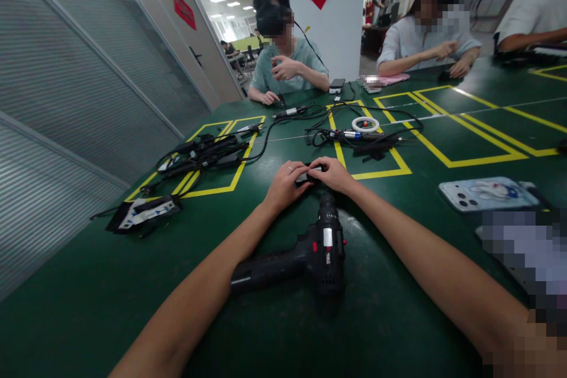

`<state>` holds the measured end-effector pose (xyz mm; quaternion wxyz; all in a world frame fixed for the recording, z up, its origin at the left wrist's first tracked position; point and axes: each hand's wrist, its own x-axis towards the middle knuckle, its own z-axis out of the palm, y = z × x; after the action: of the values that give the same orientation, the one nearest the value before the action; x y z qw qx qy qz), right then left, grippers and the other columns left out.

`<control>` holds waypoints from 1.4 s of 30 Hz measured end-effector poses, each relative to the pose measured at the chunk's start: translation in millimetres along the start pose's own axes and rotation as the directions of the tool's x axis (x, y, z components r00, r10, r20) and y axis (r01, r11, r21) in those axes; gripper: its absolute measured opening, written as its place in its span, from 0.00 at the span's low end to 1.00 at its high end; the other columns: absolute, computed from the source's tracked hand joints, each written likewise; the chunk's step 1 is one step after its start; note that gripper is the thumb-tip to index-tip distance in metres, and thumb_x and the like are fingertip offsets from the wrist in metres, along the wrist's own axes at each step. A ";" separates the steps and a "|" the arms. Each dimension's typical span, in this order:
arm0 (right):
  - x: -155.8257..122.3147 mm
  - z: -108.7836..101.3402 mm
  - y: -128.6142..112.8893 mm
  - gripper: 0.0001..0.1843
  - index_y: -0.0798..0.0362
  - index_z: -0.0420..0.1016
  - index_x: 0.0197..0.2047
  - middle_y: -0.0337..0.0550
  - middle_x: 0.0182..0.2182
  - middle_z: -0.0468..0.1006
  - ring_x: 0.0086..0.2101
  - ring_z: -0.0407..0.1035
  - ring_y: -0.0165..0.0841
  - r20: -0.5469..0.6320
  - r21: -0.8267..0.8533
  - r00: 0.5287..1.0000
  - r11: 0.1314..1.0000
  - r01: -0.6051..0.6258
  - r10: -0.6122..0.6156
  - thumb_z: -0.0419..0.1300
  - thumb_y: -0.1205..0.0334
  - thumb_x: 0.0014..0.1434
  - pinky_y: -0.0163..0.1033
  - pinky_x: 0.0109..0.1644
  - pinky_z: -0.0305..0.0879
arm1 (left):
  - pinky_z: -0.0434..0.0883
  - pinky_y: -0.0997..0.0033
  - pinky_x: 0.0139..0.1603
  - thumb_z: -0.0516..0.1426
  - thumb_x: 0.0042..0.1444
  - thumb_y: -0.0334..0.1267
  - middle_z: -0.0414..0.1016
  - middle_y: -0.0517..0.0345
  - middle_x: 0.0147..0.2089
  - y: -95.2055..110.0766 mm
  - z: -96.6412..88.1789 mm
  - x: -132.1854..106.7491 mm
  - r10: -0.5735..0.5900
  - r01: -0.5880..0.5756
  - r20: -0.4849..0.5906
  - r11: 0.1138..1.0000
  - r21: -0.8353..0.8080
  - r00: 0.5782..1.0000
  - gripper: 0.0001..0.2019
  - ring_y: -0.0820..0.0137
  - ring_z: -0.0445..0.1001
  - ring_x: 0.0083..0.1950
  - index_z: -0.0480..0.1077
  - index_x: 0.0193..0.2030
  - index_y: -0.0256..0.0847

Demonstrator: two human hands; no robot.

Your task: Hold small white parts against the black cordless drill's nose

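My left hand (286,186) and my right hand (331,175) meet at the middle of the green table (390,325). Between them is a small black object with a pale label (313,172); its kind is hard to make out. Fingers of both hands are closed on it, covering much of its surface. Just this side of my hands a black cordless drill (326,248) lies on its side, between my forearms. Its chuck points away from me toward my hands, and its handle reaches left to my left forearm.
Black cables and devices (208,150) lie at the left within yellow tape. Farther back are a soldering iron (354,135) and a white ring (365,124). A phone (487,195) lies at the right. Across the table sit a person in green (287,65) and other people.
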<state>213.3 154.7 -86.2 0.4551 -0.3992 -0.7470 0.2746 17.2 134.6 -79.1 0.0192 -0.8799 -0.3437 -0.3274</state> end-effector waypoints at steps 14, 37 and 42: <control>0.9 -3.0 3.1 0.17 0.53 0.76 0.43 0.42 0.40 0.75 0.41 0.69 0.35 0.102 -0.031 0.995 0.999 0.013 -0.010 0.66 0.58 0.48 0.40 0.48 0.63 | 0.69 0.58 0.55 0.58 0.55 0.35 0.69 0.48 0.50 4.4 2.7 5.2 0.023 -0.023 -0.001 1.000 0.008 1.000 0.16 0.61 0.67 0.54 0.67 0.51 0.39; -0.1 -0.1 -2.9 0.20 0.53 0.76 0.43 0.43 0.40 0.74 0.40 0.68 0.35 0.066 -0.099 0.995 0.993 -0.065 0.072 0.68 0.55 0.46 0.41 0.47 0.63 | 0.68 0.55 0.57 0.57 0.52 0.32 0.67 0.48 0.52 -1.7 -1.0 9.3 0.042 -0.041 0.079 0.999 -0.010 0.996 0.20 0.60 0.65 0.55 0.67 0.54 0.40; -1.2 0.2 -5.8 0.19 0.52 0.75 0.42 0.43 0.40 0.73 0.39 0.68 0.35 0.057 -0.129 0.997 0.991 -0.035 0.043 0.68 0.56 0.46 0.41 0.48 0.63 | 0.68 0.56 0.57 0.57 0.52 0.32 0.68 0.48 0.52 -1.2 -1.9 9.8 0.054 -0.053 0.091 0.999 -0.005 0.994 0.21 0.60 0.65 0.55 0.67 0.55 0.39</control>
<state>211.5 150.6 -82.4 0.4007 -0.4338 -0.7684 0.2465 20.8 140.9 -72.1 0.0110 -0.9029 -0.3201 -0.2868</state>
